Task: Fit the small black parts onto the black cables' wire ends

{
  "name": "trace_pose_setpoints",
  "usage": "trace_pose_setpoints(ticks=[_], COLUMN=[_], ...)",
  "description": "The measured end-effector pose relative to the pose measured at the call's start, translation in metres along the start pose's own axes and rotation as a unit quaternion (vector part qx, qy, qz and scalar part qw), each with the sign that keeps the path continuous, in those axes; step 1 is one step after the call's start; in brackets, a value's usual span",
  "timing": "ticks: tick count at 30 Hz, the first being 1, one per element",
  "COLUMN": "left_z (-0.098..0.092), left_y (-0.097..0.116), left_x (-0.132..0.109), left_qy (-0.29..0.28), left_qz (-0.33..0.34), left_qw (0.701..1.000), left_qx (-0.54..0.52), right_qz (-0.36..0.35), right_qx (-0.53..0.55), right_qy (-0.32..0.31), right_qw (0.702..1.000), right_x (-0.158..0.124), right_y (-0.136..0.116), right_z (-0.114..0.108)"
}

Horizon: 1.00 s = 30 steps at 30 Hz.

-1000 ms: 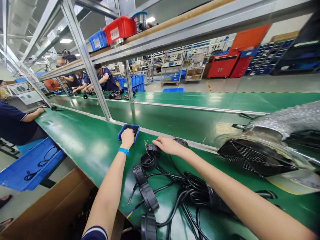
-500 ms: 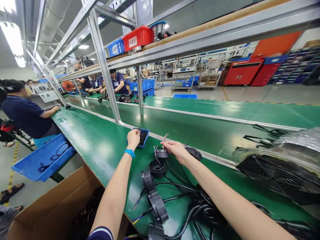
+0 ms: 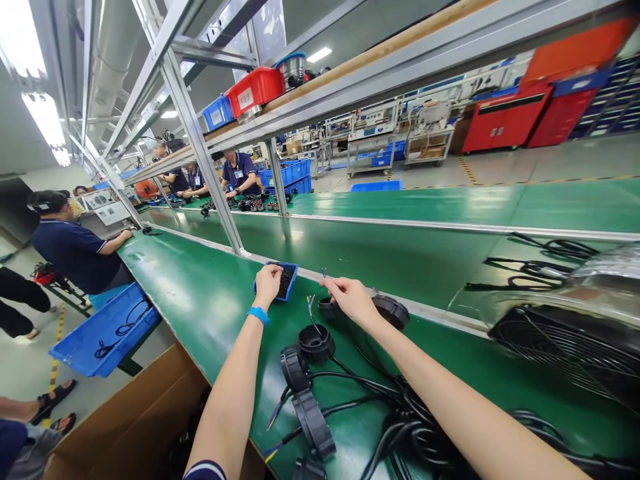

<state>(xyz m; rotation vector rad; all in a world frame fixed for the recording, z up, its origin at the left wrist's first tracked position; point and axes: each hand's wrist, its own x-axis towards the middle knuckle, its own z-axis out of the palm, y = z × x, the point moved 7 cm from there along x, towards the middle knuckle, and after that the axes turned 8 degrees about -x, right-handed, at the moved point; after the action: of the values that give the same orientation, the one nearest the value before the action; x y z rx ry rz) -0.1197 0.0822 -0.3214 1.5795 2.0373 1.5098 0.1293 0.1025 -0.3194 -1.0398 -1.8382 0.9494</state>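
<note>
My left hand, with a blue wristband, reaches into a small blue tray of dark small parts on the green bench; its fingers are curled and what they hold is hidden. My right hand pinches the coloured wire ends of a cable, lifted just above a black round housing. More black round housings with black cables lie in a row toward me.
A fan with a black grille and a foil duct sits at the right. A green conveyor belt runs behind an aluminium rail. A cardboard box stands below left. A seated person works at the left, others farther back.
My right hand has lifted the wire ends up off the housing. My left hand stays at the blue tray. The view has swung slightly left and up.
</note>
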Motion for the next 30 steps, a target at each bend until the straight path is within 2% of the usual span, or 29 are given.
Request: trace_pose_setpoints(ticks=[9, 14, 16, 22, 27, 30], left_z=[-0.001, -0.004, 0.002, 0.030, 0.028, 0.024], left_y=[0.003, 0.016, 0.029, 0.069, 0.084, 0.092], left_x=[-0.001, -0.004, -0.007, -0.025, -0.035, -0.038], left_qy=[0.007, 0.012, -0.012, -0.133, -0.148, -0.138], left_qz=[0.019, 0.035, 0.038, 0.047, 0.053, 0.084], left_qw=[0.999, 0.993, 0.988, 0.957, 0.929, 0.940], left_qx=[-0.047, -0.110, -0.151, -0.255, -0.336, -0.301], right_qz=[0.002, -0.001, -0.002, -0.009, -0.003, -0.003], right_qx=[0.021, 0.036, 0.037, 0.035, 0.007, -0.012], right_qy=[-0.010, -0.004, 0.002, 0.024, 0.045, 0.042], right_qw=[1.000, 0.999, 0.999, 0.999, 0.999, 0.999], right_x=[0.002, 0.002, 0.001, 0.002, 0.003, 0.004], right_y=[0.002, -0.001, -0.001, 0.000, 0.007, 0.009], right_z=[0.002, 0.002, 0.001, 0.000, -0.003, -0.002])
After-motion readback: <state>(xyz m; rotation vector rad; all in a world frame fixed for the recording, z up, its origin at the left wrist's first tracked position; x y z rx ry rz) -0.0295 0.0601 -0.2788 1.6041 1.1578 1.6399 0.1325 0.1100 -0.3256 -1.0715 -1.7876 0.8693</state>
